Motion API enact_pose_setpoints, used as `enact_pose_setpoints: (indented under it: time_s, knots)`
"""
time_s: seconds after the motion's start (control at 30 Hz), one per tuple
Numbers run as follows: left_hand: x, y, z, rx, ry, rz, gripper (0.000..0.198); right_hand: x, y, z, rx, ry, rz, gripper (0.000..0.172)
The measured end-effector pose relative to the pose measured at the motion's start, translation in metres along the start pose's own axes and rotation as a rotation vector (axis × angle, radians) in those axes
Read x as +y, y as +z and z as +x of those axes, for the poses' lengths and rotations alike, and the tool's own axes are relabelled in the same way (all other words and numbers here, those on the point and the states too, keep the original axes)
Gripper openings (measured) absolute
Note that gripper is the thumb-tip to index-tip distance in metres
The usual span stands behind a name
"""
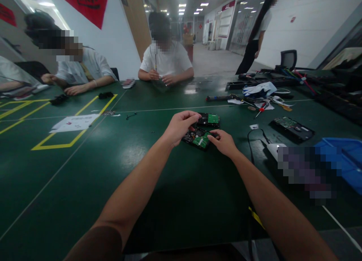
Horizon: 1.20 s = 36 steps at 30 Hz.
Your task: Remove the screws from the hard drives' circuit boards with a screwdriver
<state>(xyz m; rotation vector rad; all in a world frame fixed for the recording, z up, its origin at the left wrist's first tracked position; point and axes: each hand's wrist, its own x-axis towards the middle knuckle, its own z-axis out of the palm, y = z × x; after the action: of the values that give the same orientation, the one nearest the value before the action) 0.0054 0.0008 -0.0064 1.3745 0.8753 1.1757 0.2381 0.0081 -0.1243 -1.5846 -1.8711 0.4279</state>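
A black hard drive [198,139] with a green circuit board lies face up on the green table [113,170] in front of me. My left hand [180,126] curls over its far left corner, fingers pinched together on it. My right hand [223,142] grips the drive's right edge with closed fingers. A second hard drive [209,119] with a green board lies just behind the first, touching or nearly touching it.
A third drive [291,127] lies to the right, with a red-handled screwdriver [261,109], cables and papers behind it. A blue bin [343,159] stands at the right edge. A white paper [74,122] lies in yellow floor-tape markings at left. Two seated people face me; one person stands far right.
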Motion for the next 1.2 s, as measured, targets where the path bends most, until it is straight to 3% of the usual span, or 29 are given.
enact_pose_setpoints:
  time_s: [0.17,0.37,0.8,1.2]
  knots:
    - [-0.0028,-0.0045,0.0011,0.018,0.029,0.062,0.015,-0.0010,0.0000,-0.0001,0.005,-0.004,-0.004,0.033]
    - [-0.0008,-0.0045,0.0010,-0.043,0.027,0.086,0.018,0.0011,0.0010,0.0009,0.014,-0.008,-0.010,0.034]
    - [0.0020,-0.0003,-0.0008,-0.024,-0.079,-0.129,0.014,0.0032,0.0025,0.0018,0.005,0.005,0.010,0.036]
    - [0.0053,-0.0022,-0.0017,-0.058,-0.078,-0.132,0.006,0.0045,0.0024,0.0018,0.003,0.004,0.001,0.036]
